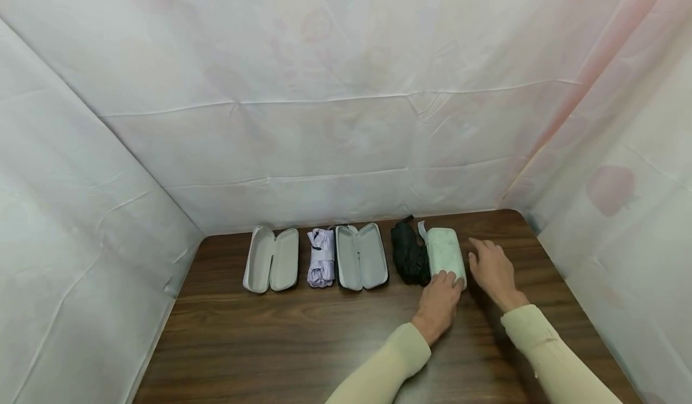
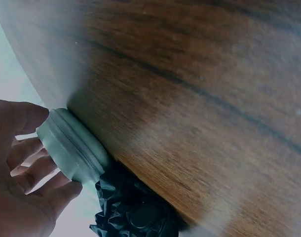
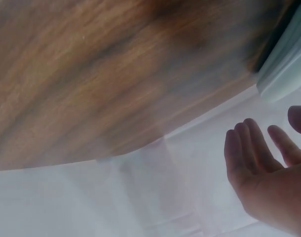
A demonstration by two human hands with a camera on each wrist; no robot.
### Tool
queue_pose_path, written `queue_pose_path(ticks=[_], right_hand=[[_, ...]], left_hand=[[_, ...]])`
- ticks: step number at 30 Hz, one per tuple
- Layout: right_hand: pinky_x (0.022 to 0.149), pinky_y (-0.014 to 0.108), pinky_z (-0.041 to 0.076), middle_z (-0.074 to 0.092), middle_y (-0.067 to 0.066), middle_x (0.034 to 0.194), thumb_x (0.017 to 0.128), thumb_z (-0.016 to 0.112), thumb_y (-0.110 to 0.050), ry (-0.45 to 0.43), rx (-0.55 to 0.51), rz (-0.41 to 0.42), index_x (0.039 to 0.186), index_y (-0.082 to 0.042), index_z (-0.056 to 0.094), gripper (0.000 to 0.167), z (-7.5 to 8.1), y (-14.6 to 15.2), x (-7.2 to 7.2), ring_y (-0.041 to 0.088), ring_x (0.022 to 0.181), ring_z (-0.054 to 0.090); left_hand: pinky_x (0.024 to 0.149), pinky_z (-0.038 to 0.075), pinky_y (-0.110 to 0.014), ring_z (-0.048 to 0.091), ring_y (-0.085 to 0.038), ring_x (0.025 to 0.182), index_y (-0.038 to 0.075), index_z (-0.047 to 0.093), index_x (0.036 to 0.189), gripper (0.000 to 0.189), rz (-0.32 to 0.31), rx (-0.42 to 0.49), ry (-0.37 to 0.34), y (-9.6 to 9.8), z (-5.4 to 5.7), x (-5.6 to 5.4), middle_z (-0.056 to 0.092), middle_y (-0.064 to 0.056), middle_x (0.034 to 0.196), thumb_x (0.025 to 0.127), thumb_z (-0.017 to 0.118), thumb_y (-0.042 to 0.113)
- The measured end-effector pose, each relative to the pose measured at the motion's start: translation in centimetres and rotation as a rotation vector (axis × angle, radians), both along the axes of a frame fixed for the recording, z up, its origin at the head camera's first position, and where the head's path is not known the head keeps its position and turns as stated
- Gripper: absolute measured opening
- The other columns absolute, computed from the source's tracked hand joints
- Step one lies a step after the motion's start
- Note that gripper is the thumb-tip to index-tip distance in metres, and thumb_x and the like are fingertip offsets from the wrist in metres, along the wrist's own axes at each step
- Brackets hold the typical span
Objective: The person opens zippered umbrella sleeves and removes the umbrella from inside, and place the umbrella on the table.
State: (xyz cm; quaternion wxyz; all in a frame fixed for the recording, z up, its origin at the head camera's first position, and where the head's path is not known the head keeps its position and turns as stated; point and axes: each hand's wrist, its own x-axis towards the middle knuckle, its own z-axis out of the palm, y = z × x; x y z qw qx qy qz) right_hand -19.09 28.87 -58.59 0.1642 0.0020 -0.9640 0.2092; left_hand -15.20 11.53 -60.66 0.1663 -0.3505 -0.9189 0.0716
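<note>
A closed, pale green zippered case (image 1: 446,251) lies towards the right of the table. My left hand (image 1: 440,301) holds its near end, fingers spread over the top; the left wrist view shows the thumb and little finger at opposite sides of the case (image 2: 74,148). My right hand (image 1: 493,272) hovers just right of the case, fingers loosely bent and holding nothing. In the right wrist view this hand (image 3: 269,182) is apart from the case (image 3: 286,69). A folded black umbrella (image 1: 409,253) lies against the left side of the case.
Farther left on the wooden table (image 1: 259,344) lie an open grey case (image 1: 361,257), a folded lavender umbrella (image 1: 321,260) and another open, pale case (image 1: 272,260). White fabric curtains (image 1: 324,140) stand around the back and sides of the table.
</note>
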Motion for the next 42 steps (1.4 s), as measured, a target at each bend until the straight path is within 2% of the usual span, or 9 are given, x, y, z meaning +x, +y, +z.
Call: queue_pose_path(ticks=[10,18,22,29,34,37,42], right_hand=[[0.064,0.057,0.055,0.066,0.030,0.116,0.099,0.065,-0.001,-0.002,0.072,0.110,0.136,0.006,0.063,0.038,0.2,1.4,-1.6,0.049,0.096,0.064],[0.070,0.060,0.056,0.068,0.029,0.116,0.099,0.068,0.001,0.006,0.085,0.182,0.135,0.004,0.066,0.036,0.2,1.7,-2.8,0.050,0.099,0.065],[0.074,0.062,0.056,0.067,0.029,0.120,0.098,0.068,0.004,-0.035,0.119,0.220,0.136,0.004,0.065,0.039,0.4,1.9,-3.4,0.051,0.106,0.064],[0.077,0.060,0.057,0.068,0.026,0.122,0.099,0.064,0.006,-0.069,0.153,0.307,0.134,0.003,0.067,0.035,0.8,2.3,-4.5,0.049,0.108,0.064],[0.082,0.060,0.057,0.070,0.022,0.120,0.100,0.063,0.005,-0.110,0.200,0.371,0.130,0.002,0.070,0.030,1.3,2.7,-5.5,0.046,0.108,0.066],[0.084,0.059,0.058,0.071,0.020,0.120,0.100,0.065,0.005,-0.130,0.220,0.408,0.129,-0.001,0.073,0.031,1.5,3.0,-6.1,0.044,0.109,0.067],[0.088,0.060,0.057,0.072,0.018,0.123,0.103,0.062,0.001,-0.167,0.220,0.472,0.126,-0.007,0.076,0.028,1.6,3.2,-7.1,0.042,0.112,0.067]], left_hand=[[0.101,0.051,-0.025,0.054,-0.009,0.113,0.033,0.067,0.139,0.046,0.000,-0.032,-0.031,0.4,0.0,0.5,0.059,0.011,0.121,0.095,0.078,0.035],[0.096,0.052,-0.026,0.055,-0.009,0.107,0.035,0.076,0.113,0.023,0.002,0.031,-0.038,0.4,0.0,1.0,0.059,0.011,0.111,0.091,0.082,0.030],[0.097,0.053,-0.026,0.055,-0.009,0.106,0.035,0.079,0.107,0.019,0.013,0.059,-0.043,0.4,0.0,1.1,0.060,0.011,0.110,0.091,0.081,0.027],[0.088,0.056,-0.026,0.056,-0.010,0.098,0.036,0.083,0.097,0.014,0.033,0.093,-0.050,0.4,0.2,1.2,0.061,0.010,0.102,0.091,0.082,0.024],[0.090,0.058,-0.025,0.056,-0.008,0.096,0.035,0.083,0.090,0.003,0.034,0.104,-0.055,0.3,0.4,1.2,0.060,0.011,0.097,0.093,0.082,0.037],[0.091,0.057,-0.025,0.057,-0.007,0.096,0.036,0.083,0.093,0.011,0.037,0.103,-0.049,0.3,0.4,1.2,0.060,0.011,0.097,0.093,0.079,0.045],[0.091,0.057,-0.025,0.056,-0.006,0.094,0.036,0.083,0.091,0.010,0.040,0.110,-0.039,0.2,0.3,1.1,0.060,0.012,0.095,0.095,0.078,0.044]])
